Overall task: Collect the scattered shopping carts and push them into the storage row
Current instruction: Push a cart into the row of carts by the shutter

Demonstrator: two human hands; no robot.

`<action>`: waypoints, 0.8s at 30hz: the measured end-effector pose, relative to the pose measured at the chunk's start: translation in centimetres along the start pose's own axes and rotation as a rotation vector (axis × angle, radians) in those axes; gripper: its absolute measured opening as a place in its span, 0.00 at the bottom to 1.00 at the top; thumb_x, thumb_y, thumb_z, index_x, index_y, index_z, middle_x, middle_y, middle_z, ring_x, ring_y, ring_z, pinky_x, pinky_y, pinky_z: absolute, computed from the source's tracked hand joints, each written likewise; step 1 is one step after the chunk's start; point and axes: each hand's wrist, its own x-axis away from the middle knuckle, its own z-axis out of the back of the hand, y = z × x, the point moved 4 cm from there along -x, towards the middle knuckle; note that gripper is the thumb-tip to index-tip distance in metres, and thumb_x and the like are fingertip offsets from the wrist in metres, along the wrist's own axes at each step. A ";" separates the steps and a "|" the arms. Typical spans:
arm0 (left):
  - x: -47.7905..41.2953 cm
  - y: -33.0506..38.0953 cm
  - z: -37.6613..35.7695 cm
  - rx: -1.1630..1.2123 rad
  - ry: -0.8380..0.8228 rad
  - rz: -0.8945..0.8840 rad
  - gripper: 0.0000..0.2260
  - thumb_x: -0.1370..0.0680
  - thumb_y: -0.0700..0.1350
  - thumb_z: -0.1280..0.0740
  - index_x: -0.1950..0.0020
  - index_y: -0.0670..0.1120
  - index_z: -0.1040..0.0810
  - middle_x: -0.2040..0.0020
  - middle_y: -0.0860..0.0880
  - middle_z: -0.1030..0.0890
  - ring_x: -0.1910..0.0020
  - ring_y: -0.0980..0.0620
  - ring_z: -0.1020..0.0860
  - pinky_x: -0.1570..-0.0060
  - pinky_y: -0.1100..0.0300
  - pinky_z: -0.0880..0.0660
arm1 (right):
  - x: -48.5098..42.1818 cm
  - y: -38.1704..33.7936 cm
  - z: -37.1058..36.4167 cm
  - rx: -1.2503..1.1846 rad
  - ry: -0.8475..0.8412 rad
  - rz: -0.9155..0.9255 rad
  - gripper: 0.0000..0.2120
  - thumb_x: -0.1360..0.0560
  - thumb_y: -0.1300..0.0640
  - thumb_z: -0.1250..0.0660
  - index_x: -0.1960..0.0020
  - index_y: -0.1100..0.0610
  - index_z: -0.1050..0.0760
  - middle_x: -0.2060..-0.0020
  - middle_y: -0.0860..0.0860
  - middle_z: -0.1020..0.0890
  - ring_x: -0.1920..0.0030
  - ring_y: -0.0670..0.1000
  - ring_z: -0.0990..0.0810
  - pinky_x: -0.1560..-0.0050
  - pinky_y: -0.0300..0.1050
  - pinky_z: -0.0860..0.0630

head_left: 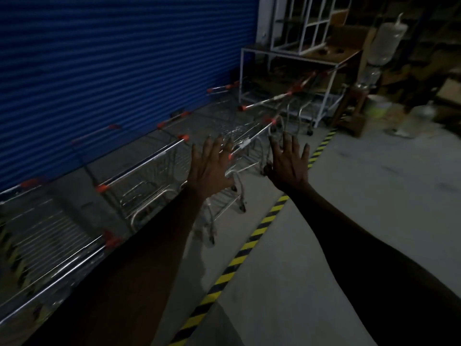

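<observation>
Left grip (212,168) and right grip (289,166) both released, fingers spread, near the cart handle (252,140). Best to clasp it evenly, then push straight into the storage row (139,168).

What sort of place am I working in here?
Probably a store's back storage or loading area, dimly lit: shopping carts lined up along a blue roller shutter, yellow-black floor tape marking the bay, and a cluttered metal rack behind.
</observation>
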 end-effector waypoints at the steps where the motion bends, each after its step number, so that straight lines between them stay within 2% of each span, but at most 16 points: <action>1: -1.8 1.4 0.5 -0.006 0.020 -0.003 0.51 0.37 0.69 0.32 0.22 0.48 0.49 0.24 0.44 0.41 0.26 0.40 0.40 0.33 0.35 0.41 | -1.0 1.8 0.6 -0.001 0.013 -0.011 0.39 0.28 0.44 0.33 0.23 0.53 0.45 0.25 0.62 0.41 0.26 0.64 0.44 0.31 0.70 0.48; 4: -6.8 5.9 1.2 -0.009 0.047 -0.023 0.55 0.38 0.71 0.31 0.21 0.47 0.52 0.22 0.44 0.44 0.26 0.40 0.42 0.33 0.34 0.43 | -3.5 6.8 1.8 0.008 0.033 -0.020 0.39 0.27 0.44 0.34 0.22 0.52 0.48 0.25 0.62 0.44 0.25 0.64 0.47 0.30 0.69 0.49; 9: -13.7 13.4 1.4 0.023 0.096 -0.043 0.52 0.33 0.67 0.32 0.22 0.47 0.56 0.21 0.44 0.51 0.23 0.40 0.48 0.31 0.34 0.47 | -6.0 14.8 1.6 0.025 0.026 -0.049 0.38 0.27 0.42 0.35 0.23 0.51 0.48 0.24 0.61 0.44 0.25 0.64 0.47 0.30 0.69 0.51; 12: -16.4 17.2 0.1 0.014 0.092 -0.040 0.51 0.33 0.67 0.32 0.22 0.47 0.56 0.21 0.44 0.49 0.24 0.40 0.47 0.31 0.34 0.46 | -6.6 19.2 0.7 0.030 0.003 -0.071 0.39 0.27 0.42 0.35 0.23 0.52 0.47 0.24 0.61 0.43 0.25 0.63 0.45 0.30 0.69 0.49; 15: -18.6 20.9 -2.0 0.033 0.070 -0.035 0.50 0.34 0.65 0.30 0.22 0.46 0.51 0.22 0.44 0.46 0.24 0.40 0.44 0.32 0.34 0.45 | -7.0 23.2 -1.0 0.016 -0.021 -0.093 0.38 0.26 0.42 0.36 0.23 0.53 0.47 0.24 0.60 0.44 0.25 0.63 0.46 0.30 0.69 0.49; 18: -20.5 24.1 -4.3 0.103 0.041 -0.050 0.49 0.32 0.61 0.29 0.21 0.46 0.52 0.22 0.44 0.47 0.24 0.40 0.47 0.30 0.35 0.46 | -7.5 26.4 -3.2 -0.022 -0.052 -0.128 0.37 0.25 0.42 0.36 0.23 0.52 0.48 0.23 0.59 0.46 0.24 0.63 0.48 0.29 0.69 0.49; 21: -23.2 26.7 -7.5 0.152 -0.009 -0.076 0.48 0.31 0.62 0.30 0.21 0.46 0.54 0.21 0.43 0.50 0.23 0.40 0.51 0.29 0.35 0.49 | -8.3 29.5 -5.8 -0.035 -0.089 -0.154 0.37 0.25 0.43 0.36 0.23 0.52 0.49 0.23 0.59 0.47 0.24 0.62 0.49 0.29 0.69 0.50; 24: -26.3 28.5 -11.2 0.169 -0.030 -0.078 0.47 0.31 0.60 0.30 0.21 0.46 0.51 0.22 0.44 0.47 0.24 0.39 0.48 0.31 0.33 0.47 | -9.7 32.3 -8.7 -0.013 -0.128 -0.168 0.37 0.25 0.43 0.36 0.23 0.52 0.48 0.23 0.59 0.47 0.24 0.63 0.48 0.30 0.70 0.49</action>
